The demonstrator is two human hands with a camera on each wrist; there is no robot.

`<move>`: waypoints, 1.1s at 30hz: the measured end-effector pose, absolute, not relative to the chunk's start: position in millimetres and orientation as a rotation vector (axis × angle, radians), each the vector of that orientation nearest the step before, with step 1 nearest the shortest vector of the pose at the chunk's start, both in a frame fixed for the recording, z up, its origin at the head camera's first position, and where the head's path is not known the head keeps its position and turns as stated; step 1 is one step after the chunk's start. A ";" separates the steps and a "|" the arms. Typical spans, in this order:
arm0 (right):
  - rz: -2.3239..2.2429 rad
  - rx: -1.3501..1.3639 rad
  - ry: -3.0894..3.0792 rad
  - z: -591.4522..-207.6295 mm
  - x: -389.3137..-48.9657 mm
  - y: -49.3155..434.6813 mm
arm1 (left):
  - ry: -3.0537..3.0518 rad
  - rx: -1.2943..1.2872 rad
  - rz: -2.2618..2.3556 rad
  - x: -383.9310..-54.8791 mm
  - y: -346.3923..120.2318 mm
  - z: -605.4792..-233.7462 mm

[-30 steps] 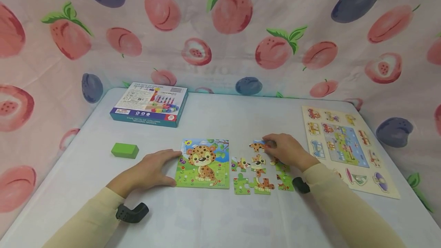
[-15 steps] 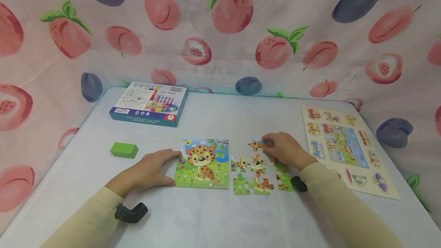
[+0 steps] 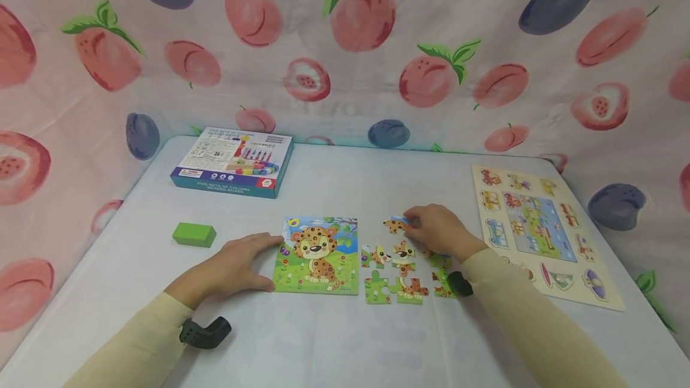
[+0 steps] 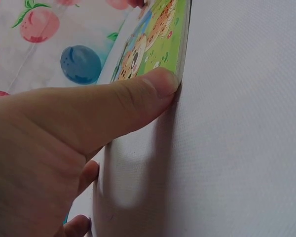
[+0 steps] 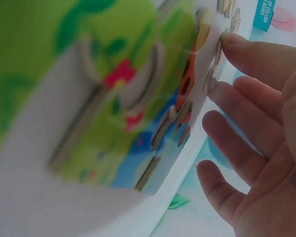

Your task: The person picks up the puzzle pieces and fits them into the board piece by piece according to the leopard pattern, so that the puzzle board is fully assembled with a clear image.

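Note:
My left hand (image 3: 232,265) rests at the left side of a square leopard picture board (image 3: 317,256), thumb at its near corner and forefinger at the edge higher up. In the left wrist view the thumb (image 4: 160,81) lies against the board's corner. To the right, my right hand (image 3: 443,231) pinches a spotted jigsaw piece (image 3: 395,226) between thumb and fingertips, hiding part of it. Below it lie several loose jigsaw pieces (image 3: 404,255) in spaced rows. The right wrist view shows the thumb and forefinger gripping the piece, with the other fingers (image 5: 232,140) spread.
A green block (image 3: 194,234) lies left of the left hand. Behind it stands a flat toy box (image 3: 233,163). On the right is a wooden vehicle puzzle board (image 3: 539,232). A fruit-patterned cloth (image 3: 345,76) hangs behind the white table (image 3: 345,346).
My right hand has slid a little left and away from me with the spotted jigsaw piece, moving it away from the pieces on its right. My left hand has stayed at the board.

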State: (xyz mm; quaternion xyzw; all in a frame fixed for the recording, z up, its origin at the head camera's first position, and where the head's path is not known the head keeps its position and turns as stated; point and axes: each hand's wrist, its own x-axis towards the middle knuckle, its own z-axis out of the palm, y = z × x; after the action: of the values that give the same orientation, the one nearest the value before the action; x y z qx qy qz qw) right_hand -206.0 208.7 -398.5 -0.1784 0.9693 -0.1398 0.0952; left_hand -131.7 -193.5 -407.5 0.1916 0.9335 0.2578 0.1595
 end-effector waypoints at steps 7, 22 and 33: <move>-0.352 -0.568 2.886 -396.8 -207.6 203.9 | 2.665 0.547 0.733 -131.7 -193.6 -407.4; -0.384 -0.560 2.885 -399.3 -208.2 205.7 | 2.666 0.570 0.731 -132.5 -194.1 -407.9; -0.484 -0.585 2.871 -392.6 -206.6 195.4 | 2.664 0.565 0.730 -132.5 -194.0 -408.0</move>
State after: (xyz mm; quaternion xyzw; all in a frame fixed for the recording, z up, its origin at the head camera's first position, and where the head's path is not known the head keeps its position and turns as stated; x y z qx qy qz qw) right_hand -206.6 195.4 -392.6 -0.1963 0.9632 -0.1624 0.0861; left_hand -132.5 -194.0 -408.0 0.1979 0.9327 0.2555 0.1602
